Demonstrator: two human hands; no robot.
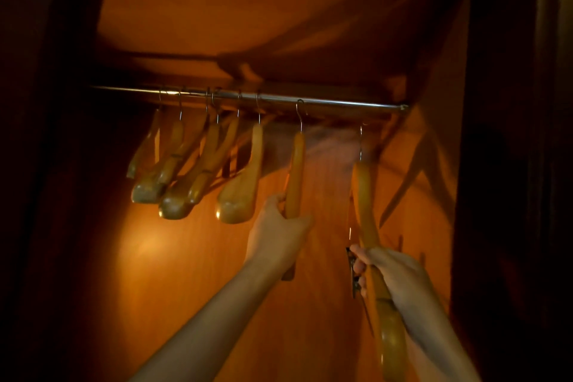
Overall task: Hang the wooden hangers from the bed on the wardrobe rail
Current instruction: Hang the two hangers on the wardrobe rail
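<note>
Inside the dim wardrobe, a metal rail [248, 96] runs left to right under a wooden shelf [263, 9]. On its left half a cluster of wooden hangers [192, 171] hangs by wire hooks, their arms crowded and overlapping. Just right of them, a single hanger [296, 171] has its hook over the rail, and the left hand [276, 233] grips its lower arm, fingers wrapped around the wood. Farther right, another hanger [366, 208] is grasped in the right hand [393, 273], fingers closed around its middle; its hook [361, 141] sits just below the rail's right end, blurred, so contact with the rail cannot be told. Its near arm reaches down past the wrist.
</note>
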